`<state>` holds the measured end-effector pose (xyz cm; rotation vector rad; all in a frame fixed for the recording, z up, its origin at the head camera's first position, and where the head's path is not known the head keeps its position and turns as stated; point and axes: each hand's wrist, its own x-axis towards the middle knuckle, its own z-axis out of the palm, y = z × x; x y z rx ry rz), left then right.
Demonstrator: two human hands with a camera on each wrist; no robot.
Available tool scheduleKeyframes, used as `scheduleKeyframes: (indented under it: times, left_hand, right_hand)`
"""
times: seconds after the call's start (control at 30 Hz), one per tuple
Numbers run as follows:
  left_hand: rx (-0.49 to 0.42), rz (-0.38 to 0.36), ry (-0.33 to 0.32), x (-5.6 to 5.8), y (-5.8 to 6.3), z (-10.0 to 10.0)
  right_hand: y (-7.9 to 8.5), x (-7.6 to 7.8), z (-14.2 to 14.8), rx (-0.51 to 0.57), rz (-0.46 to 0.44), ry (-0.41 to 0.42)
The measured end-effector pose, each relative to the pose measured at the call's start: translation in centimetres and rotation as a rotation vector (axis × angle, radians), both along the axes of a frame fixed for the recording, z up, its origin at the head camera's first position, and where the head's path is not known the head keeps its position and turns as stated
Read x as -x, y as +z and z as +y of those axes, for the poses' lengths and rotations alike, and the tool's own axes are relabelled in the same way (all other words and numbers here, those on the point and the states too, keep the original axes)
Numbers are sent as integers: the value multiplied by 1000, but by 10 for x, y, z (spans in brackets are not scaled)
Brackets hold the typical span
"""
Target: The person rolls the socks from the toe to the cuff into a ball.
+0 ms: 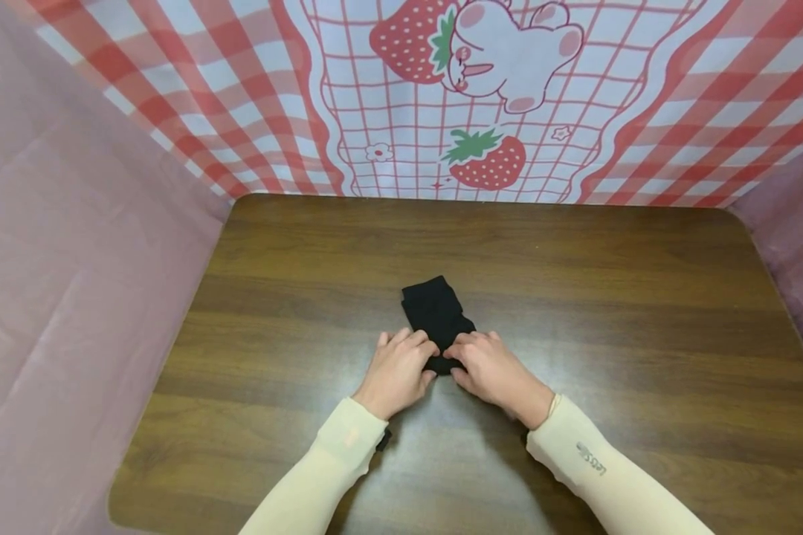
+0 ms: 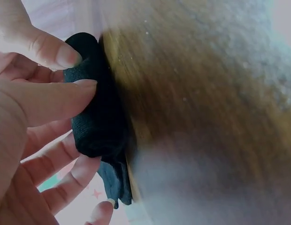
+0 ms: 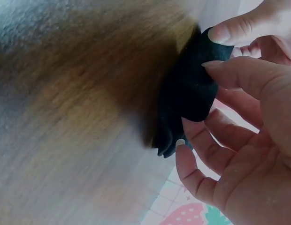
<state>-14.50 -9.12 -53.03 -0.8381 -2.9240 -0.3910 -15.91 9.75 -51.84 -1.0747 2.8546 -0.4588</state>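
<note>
A black sock (image 1: 435,308) lies on the wooden table, its near end turned over into a thick roll (image 2: 96,108). The flat end points away from me, towards the back of the table. My left hand (image 1: 401,368) grips the left side of the roll, thumb on the near face and fingers over the far side. On the right side of the same roll, my right hand (image 1: 491,368) pinches the fabric in a like way. Both thumbs sit close together, as the right wrist view shows with the roll (image 3: 195,86) between thumb and fingers.
The brown wooden table (image 1: 609,297) has rounded corners. Behind it hangs a red-and-white checked cloth (image 1: 241,89) printed with strawberries. Pink fabric (image 1: 60,260) covers the left side, with more pink fabric (image 1: 796,245) on the right.
</note>
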Motion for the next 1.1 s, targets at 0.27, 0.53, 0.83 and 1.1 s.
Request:
scheduleKeyframes:
  times: [0.27, 0.53, 0.83, 1.1]
  left_hand:
    - [10, 8, 0, 0, 0, 0]
    - [-16, 4, 5, 2, -3, -1]
    - [-54, -43, 10, 3, -2, -2]
    - [-97, -66, 3, 4, -1, -4]
  right_hand:
    - [0, -2, -1, 4, 17, -20]
    - [-10, -4, -2, 43, 76, -35]
    - [-11, -3, 1, 60, 56, -42]
    - [-10, -4, 2, 46, 60, -39]
